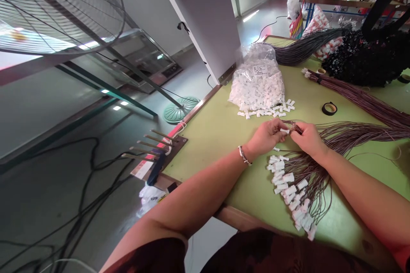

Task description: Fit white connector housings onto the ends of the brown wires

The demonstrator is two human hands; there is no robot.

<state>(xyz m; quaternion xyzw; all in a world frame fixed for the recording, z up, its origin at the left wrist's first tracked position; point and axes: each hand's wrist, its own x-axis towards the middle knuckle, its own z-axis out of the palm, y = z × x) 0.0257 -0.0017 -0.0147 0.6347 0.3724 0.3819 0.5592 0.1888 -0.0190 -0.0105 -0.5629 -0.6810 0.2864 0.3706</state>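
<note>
2 hands (270,136), 1 bracelet (244,155), 3 long wire bundles (355,94), 1 big clear bag (258,74) on bench, dozens of loose white connectors (290,190), exact count unclear, 5 metal rods (147,150), 1 fan (60,13)

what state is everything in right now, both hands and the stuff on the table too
left hand: closed on a white connector
right hand: closed on brown wires
white connector: pinched, partly hidden by fingers
clear bag: bulging with connectors, more lying loose in front
connectors by the forearms: in a loose pile, wires trailing from them
tape roll: lying flat
fan: on or off, can't tell
</note>
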